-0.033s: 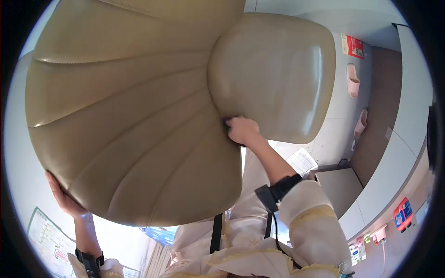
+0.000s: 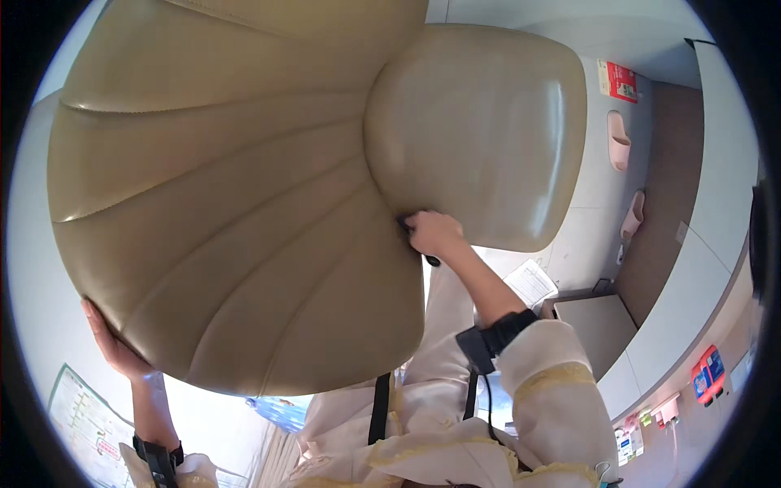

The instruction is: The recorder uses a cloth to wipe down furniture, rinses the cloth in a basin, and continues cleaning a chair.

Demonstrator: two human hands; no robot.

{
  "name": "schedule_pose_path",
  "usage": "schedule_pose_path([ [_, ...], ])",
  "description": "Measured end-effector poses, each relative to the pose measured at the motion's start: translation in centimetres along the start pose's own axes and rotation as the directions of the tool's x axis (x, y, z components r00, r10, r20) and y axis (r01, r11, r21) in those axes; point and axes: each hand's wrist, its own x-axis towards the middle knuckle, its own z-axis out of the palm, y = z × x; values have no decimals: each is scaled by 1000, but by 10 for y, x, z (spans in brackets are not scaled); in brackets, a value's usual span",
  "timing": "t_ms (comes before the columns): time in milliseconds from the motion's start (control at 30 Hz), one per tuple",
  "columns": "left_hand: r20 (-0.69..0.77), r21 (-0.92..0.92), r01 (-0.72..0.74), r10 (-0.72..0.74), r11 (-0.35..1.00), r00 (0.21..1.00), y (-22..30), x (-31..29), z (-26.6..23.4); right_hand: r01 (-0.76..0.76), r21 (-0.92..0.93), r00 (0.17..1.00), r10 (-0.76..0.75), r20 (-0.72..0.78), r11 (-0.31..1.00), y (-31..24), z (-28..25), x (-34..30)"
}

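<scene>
A large tan padded chair fills much of the head view, its fan-shaped, seamed backrest (image 2: 228,236) at the left and its smooth rounded seat (image 2: 480,138) at the right. My left hand (image 2: 116,346) lies against the lower left rim of the backrest, fingers stretched out. At the lower end of the crease where backrest and seat meet, my right hand (image 2: 435,233) is closed round a small black tool (image 2: 432,260). One dark end shows past the fingers in the crease, the other below the hand; its exact kind is hidden by my grip.
Two pink slippers (image 2: 619,140) lie on the floor at the right, below a red and white packet (image 2: 617,80). A printed sheet (image 2: 530,281) and a low cabinet (image 2: 595,331) are by my right forearm. A white counter curves along the right edge.
My right hand has shifted slightly right and down with the black tool, and more of the tool's lower end shows. My left hand stays at the backrest's rim.
</scene>
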Motion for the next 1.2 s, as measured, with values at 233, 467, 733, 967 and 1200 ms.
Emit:
schedule_pose_path([
  [233,149,-96,104,-89,990,985,5,-4,9,-131,15,972,126,199,991,146,90,-63],
  [467,56,-69,110,-106,992,993,13,-10,21,412,667,875,-64,-480,621,21,45,-102],
  [733,56,-103,122,-117,987,992,12,-9,18,161,301,902,-17,-430,940,-10,27,-40],
  [967,43,-1,80,-80,997,996,8,-8,22,81,313,908,60,-415,946,11,26,-7],
  [1200,71,-82,127,-122,988,990,10,-7,17,252,477,966,-187,-181,842,6,13,-50],
])
